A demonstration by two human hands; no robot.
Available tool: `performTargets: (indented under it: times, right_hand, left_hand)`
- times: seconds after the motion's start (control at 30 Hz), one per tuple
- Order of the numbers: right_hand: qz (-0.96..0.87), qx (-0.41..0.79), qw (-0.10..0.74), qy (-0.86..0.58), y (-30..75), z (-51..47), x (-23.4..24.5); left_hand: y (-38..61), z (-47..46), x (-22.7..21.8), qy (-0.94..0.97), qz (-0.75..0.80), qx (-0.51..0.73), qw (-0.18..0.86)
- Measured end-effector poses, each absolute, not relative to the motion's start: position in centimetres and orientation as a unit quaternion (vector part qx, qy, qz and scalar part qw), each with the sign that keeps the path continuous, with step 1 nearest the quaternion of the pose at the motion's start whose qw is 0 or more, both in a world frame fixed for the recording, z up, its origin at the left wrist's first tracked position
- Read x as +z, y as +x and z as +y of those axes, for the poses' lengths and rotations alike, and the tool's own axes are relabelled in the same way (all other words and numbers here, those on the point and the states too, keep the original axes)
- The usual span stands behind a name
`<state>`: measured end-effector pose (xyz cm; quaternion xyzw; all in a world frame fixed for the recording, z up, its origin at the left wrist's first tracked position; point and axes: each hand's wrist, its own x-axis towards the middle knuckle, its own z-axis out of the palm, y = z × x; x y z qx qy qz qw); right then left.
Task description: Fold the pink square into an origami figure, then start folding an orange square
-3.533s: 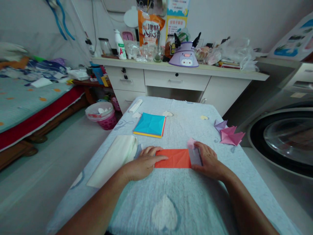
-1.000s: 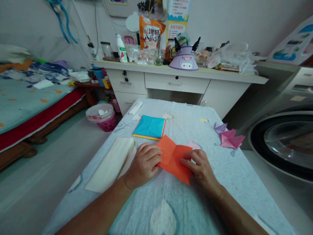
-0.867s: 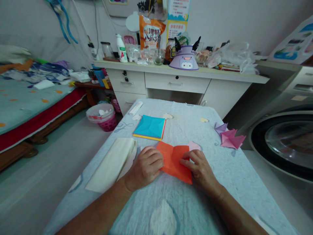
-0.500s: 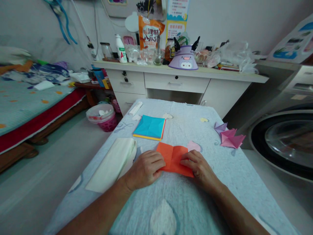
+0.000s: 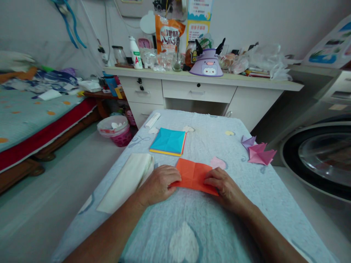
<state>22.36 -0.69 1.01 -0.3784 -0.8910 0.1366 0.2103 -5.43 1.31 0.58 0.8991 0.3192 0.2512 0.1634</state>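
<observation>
A creased sheet of orange origami paper [image 5: 193,175] lies folded into a rectangle on the cloth-covered table. My left hand [image 5: 163,183] pinches its left edge, thumb underneath and fingers on top. On the right edge my right hand [image 5: 223,185] grips the paper with bent fingers. Beyond the sheet rests a square stack of coloured paper [image 5: 168,141], blue on top with yellow and red edges below. A folded white cloth or paper bundle [image 5: 126,182] lies beside my left forearm. Pink folded paper [image 5: 261,154] and purple folded paper [image 5: 247,142] sit at the table's right edge.
A small white box-like bar [image 5: 152,120] lies at the table's far left corner. Behind stands a white desk [image 5: 197,93] crowded with jars, bags and a purple visor [image 5: 208,65]. A washing machine [image 5: 323,153] is at right, a pink bin [image 5: 119,135] at left.
My left hand has shifted slightly left and now shows more of the orange paper's left side. The sheet looks flatter and pulled straighter between my hands.
</observation>
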Motion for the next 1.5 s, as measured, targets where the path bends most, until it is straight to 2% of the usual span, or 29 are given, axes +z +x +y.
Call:
performTargets:
  times: [0.2, 0.5, 0.7, 0.9, 1.1, 1.37, 1.5]
  right_hand:
    - [-0.890, 0.173, 0.207, -0.367, 22.4, -0.6, 0.9]
    - [-0.842, 0.266, 0.262, -0.389, 22.6, -0.8, 0.9]
    - [-0.795, 0.295, 0.257, -0.464, 22.6, -1.0, 0.9]
    - [-0.723, 0.325, 0.281, -0.540, 21.9, -1.1, 0.8]
    - [-0.698, 0.259, 0.291, -0.601, 21.7, -0.9, 0.4]
    - [-0.745, 0.156, 0.243, -0.601, 21.3, -0.6, 0.0]
    - [-0.736, 0.170, 0.237, -0.611, 21.0, -0.4, -0.2]
  left_hand:
    - [-5.2, 1.5, 0.0, 0.864, 0.369, 0.261, 0.224]
    - [-5.3, 1.0, 0.1, 0.815, 0.421, 0.271, 0.292]
    - [-4.7, 0.7, 0.6, 0.793, 0.455, 0.216, 0.343]
    - [-4.1, 0.8, 0.8, 0.766, 0.498, 0.212, 0.347]
    - [-3.7, 0.8, 0.3, 0.731, 0.504, 0.282, 0.363]
    - [-3.2, 0.9, -0.2, 0.737, 0.557, 0.248, 0.291]
    - [-2.9, 0.6, -0.5, 0.750, 0.576, 0.231, 0.228]
